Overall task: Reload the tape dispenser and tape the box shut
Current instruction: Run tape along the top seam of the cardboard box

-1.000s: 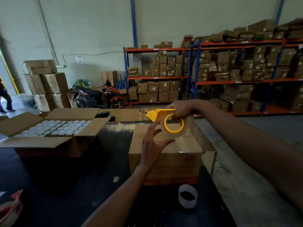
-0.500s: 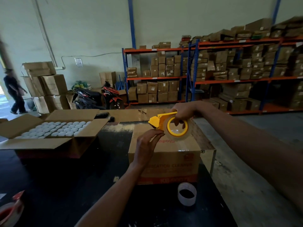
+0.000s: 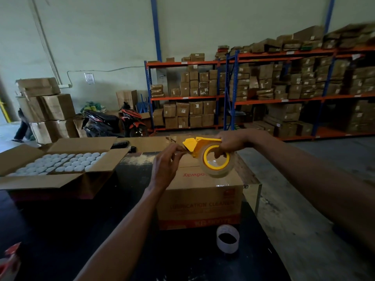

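Observation:
A yellow tape dispenser (image 3: 199,145) with a roll of clear tape (image 3: 218,166) on it is held above a closed brown cardboard box (image 3: 200,197) in the middle of the dark table. My right hand (image 3: 231,141) grips the dispenser at its handle, fingers through the roll's core. My left hand (image 3: 167,163) is just left of the dispenser's front end, with fingertips pinched at the tape's free end by the cutter.
An empty white tape core (image 3: 227,238) stands on the dark table (image 3: 60,230) in front of the box. An open carton of white caps (image 3: 58,165) lies at left. A red-and-white object (image 3: 9,260) sits bottom left. Shelves of boxes (image 3: 263,88) and a motorbike (image 3: 115,122) stand behind.
My left hand has risen from under the roll to the dispenser's front and pinched there. The dispenser has tilted and shifted slightly over the box. A person at far left has walked on.

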`<state>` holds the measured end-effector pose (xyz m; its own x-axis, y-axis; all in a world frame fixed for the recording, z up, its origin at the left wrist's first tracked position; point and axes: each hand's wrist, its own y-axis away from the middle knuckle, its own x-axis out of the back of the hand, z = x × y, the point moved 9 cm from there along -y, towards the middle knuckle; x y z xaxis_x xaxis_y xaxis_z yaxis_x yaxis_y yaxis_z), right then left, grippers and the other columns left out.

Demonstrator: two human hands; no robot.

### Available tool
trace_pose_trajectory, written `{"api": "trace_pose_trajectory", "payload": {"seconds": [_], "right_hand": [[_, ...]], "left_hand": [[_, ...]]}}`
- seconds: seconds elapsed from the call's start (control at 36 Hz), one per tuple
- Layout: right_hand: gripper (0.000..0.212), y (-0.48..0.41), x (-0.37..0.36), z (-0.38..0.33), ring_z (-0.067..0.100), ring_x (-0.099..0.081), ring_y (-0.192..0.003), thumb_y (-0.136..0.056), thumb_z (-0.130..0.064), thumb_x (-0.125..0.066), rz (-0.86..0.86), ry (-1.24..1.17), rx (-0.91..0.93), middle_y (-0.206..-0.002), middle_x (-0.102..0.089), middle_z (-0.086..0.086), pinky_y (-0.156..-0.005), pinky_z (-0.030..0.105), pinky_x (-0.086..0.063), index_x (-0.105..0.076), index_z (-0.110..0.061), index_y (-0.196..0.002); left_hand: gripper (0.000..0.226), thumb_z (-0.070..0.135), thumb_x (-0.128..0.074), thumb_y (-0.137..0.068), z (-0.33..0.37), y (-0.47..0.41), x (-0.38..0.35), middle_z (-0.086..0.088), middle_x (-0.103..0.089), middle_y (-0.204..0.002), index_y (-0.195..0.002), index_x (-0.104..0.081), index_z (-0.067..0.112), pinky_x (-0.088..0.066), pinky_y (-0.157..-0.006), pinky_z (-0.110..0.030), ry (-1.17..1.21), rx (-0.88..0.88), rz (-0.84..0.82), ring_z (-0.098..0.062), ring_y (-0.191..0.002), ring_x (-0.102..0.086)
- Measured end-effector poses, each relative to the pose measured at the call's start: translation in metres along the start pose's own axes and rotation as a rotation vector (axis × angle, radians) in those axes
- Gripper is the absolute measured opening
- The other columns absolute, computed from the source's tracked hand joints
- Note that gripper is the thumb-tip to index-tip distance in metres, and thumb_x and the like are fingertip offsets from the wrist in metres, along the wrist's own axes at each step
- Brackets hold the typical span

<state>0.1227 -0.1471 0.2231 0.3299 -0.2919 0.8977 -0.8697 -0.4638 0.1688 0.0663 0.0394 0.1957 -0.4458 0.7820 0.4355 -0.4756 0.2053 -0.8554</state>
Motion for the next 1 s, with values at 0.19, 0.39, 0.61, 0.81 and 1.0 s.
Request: {"api": "trace_pose_trajectory", "payload": {"seconds": [0.19, 0.39, 0.61, 0.81, 1.0], "right_hand": [[0.009, 0.013, 0.008, 0.003, 0.018, -0.061, -0.077, -0.091, -0.019, -0.070, 0.034, 0.021, -0.002, -0.088, -0.066, 0.006, -0.073, 0.037, -0.051, -0.067, -0.016, -0.099], [0.014, 0.034, 0.026, -0.001, 0.012, -0.056, -0.083, -0.092, -0.037, -0.065, 0.227, 0.256, 0.008, -0.094, -0.057, -0.006, -0.066, 0.031, -0.042, -0.055, -0.032, -0.098], [0.058, 0.045, 0.028, 0.006, 0.022, -0.056, -0.086, -0.090, -0.038, -0.065, 0.376, 0.485, -0.061, -0.108, -0.061, 0.005, -0.068, 0.035, -0.047, -0.045, -0.022, -0.141], [0.055, 0.050, 0.026, 0.007, 0.026, -0.061, -0.083, -0.078, -0.043, -0.066, 0.532, 0.638, -0.085, -0.097, -0.068, 0.008, -0.074, 0.044, -0.057, -0.049, -0.023, -0.126], [0.055, 0.052, 0.024, 0.014, 0.029, -0.064, -0.083, -0.081, -0.042, -0.066, 0.620, 0.757, -0.098, -0.096, -0.067, 0.010, -0.065, 0.034, -0.050, -0.050, -0.017, -0.127]], "left_hand": [[0.008, 0.010, -0.057, -0.104, 0.003, -0.018, -0.013, 0.001, -0.068, -0.104, -0.109, -0.062, 0.013, -0.053, -0.068, -0.018, 0.046, -0.029, -0.148, 0.003, -0.082, -0.064], [0.004, 0.018, -0.058, -0.105, -0.009, -0.013, -0.051, -0.013, -0.075, -0.094, -0.104, -0.061, 0.016, -0.063, -0.063, -0.035, 0.586, 0.531, -0.278, -0.023, -0.071, -0.075], [0.032, 0.010, -0.043, -0.109, -0.025, 0.002, -0.100, -0.027, -0.068, -0.130, -0.135, -0.057, -0.003, -0.064, -0.086, -0.035, 1.252, 1.014, -0.288, -0.033, -0.116, -0.072], [0.023, 0.008, -0.046, -0.108, -0.026, 0.007, -0.126, -0.017, -0.074, -0.102, -0.116, -0.065, -0.004, -0.058, -0.088, -0.035, 1.253, 1.319, -0.343, -0.023, -0.094, -0.072], [0.019, 0.011, -0.056, -0.105, -0.036, 0.002, -0.143, -0.015, -0.077, -0.092, -0.101, -0.069, -0.002, -0.064, -0.067, -0.027, 1.140, 1.424, -0.554, -0.020, -0.085, -0.073]]}}
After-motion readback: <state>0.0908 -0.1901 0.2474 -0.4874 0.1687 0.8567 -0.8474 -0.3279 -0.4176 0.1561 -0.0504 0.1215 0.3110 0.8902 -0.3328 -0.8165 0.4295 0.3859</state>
